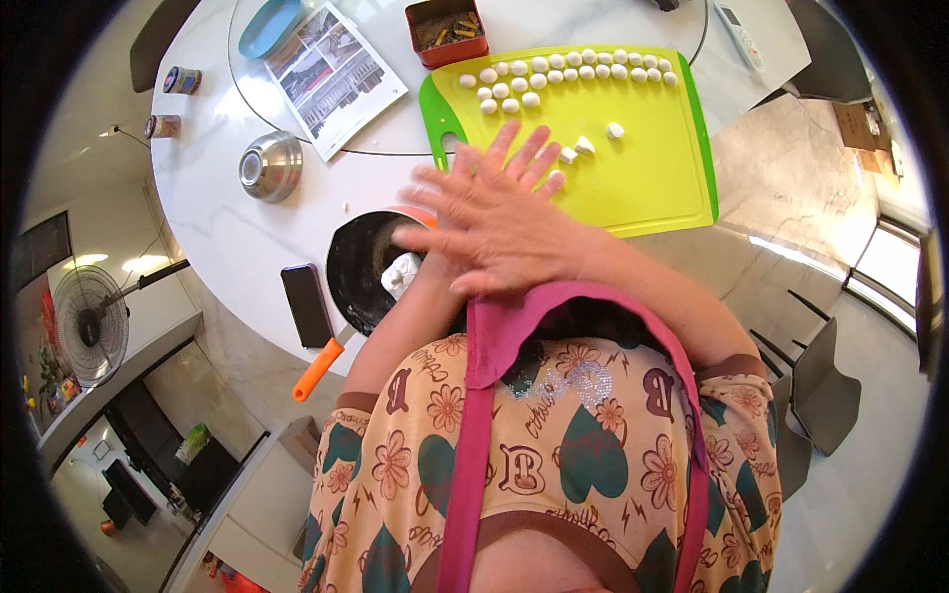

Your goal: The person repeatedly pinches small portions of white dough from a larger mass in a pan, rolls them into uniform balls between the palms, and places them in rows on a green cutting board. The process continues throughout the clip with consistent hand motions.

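My two hands are crossed palm to palm above the near left edge of a yellow-green cutting board (652, 183). On top, my right hand (514, 232) has its fingers stretched out toward the left, smeared a little by motion. Underneath, the fingers of my left hand (524, 158) are spread toward the board. Whatever lies between the palms is hidden. Rows of small white dough balls (586, 72) line the board's far side. A few uneven white dough pieces (584, 145) lie nearer my fingers. Below my left forearm, a dark frying pan (354, 259) holds a white dough lump (400, 274).
The pan's orange handle (316, 371) reaches over the table's near edge, beside a phone (306, 306). An upturned metal bowl (282, 163), two small jars (182, 81), a printed sheet (336, 84) and a red tin (447, 49) stand or lie farther off. Chairs (820, 395) are at right.
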`<state>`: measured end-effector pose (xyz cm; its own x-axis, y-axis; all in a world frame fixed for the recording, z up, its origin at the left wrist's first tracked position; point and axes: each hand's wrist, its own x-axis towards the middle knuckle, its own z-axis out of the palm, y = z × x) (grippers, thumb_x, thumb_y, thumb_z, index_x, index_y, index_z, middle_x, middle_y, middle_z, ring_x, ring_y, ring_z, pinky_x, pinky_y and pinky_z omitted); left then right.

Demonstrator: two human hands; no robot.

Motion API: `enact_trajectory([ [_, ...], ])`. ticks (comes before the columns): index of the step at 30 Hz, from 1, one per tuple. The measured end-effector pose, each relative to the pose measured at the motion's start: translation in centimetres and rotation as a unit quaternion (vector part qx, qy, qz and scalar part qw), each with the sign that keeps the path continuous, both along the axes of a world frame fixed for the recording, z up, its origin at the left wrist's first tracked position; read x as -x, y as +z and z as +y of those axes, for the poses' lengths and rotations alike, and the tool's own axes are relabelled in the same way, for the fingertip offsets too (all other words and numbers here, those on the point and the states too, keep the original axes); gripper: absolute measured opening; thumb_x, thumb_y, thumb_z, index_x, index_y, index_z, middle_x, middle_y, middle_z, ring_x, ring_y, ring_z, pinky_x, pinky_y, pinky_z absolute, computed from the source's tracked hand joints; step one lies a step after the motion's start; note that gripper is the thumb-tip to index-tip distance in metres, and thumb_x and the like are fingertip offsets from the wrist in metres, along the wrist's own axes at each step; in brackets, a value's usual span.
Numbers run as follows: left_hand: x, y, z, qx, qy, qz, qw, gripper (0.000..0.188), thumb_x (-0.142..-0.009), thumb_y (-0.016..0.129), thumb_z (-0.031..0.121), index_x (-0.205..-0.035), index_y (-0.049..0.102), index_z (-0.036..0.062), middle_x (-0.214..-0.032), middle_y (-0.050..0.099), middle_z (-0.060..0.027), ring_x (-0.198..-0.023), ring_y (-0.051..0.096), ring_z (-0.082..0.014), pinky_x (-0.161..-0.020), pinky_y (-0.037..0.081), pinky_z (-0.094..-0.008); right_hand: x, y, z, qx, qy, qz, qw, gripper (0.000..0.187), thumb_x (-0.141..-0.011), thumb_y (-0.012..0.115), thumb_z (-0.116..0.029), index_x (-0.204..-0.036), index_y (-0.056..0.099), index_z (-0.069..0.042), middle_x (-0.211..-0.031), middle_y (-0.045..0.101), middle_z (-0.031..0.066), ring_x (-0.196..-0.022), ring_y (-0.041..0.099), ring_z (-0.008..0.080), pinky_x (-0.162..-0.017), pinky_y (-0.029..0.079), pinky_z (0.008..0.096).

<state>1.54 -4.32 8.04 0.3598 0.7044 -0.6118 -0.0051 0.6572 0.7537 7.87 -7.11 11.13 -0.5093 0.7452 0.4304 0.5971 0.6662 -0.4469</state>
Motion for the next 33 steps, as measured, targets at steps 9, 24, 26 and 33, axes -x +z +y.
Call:
enact_trajectory([
  [9,3.4,-1.9,0.9,0.278,-0.020,-0.614,0.738,0.053,-0.105,0.025,0.042,-0.147,0.031,0.0107,-0.145,0.041,-0.0120,-0.134,0.039,-0.0225,-0.115,0.027,-0.0456,-5.9,0.4,1.6,-0.026,-0.238,-0.070,0.969,0.043,-0.082,0.065,-0.033,-0.123,0.060,-0.020,-0.143,0.045,0.0060,-0.139,0.032,0.0288,-0.112,0.020,0.0563],
  [24,3.5,-1.2,1.8,0.245,0.152,-0.379,0.879,0.066,-0.102,0.029,0.050,-0.144,0.028,-0.0006,-0.144,0.037,-0.0200,-0.135,0.037,-0.0339,-0.112,0.032,-0.0474,-7.8,-2.7,0.2,-0.028,-0.356,0.120,0.927,0.020,-0.071,0.077,-0.015,-0.089,0.069,-0.014,-0.099,0.065,0.0023,-0.096,0.060,0.0252,-0.085,0.048,0.0388],
  [26,3.8,-0.5,1.9,0.228,0.153,-0.372,0.887,0.064,-0.102,0.031,0.048,-0.144,0.028,-0.0011,-0.144,0.036,-0.0208,-0.135,0.035,-0.0360,-0.112,0.032,-0.0494,-10.4,-5.0,1.8,-0.033,-0.439,0.100,0.892,0.020,-0.070,0.078,-0.013,-0.088,0.070,-0.012,-0.087,0.064,0.0033,-0.085,0.060,0.0242,-0.075,0.048,0.0355],
  [33,4.1,-0.5,1.8,0.229,0.149,-0.376,0.886,0.062,-0.103,0.032,0.045,-0.143,0.029,-0.0011,-0.148,0.031,-0.0206,-0.136,0.033,-0.0370,-0.112,0.031,-0.0502,-11.8,-10.1,4.8,0.064,-0.468,0.136,0.871,0.020,-0.071,0.076,-0.011,-0.089,0.068,-0.011,-0.084,0.066,0.0036,-0.081,0.061,0.0248,-0.074,0.048,0.0370],
])
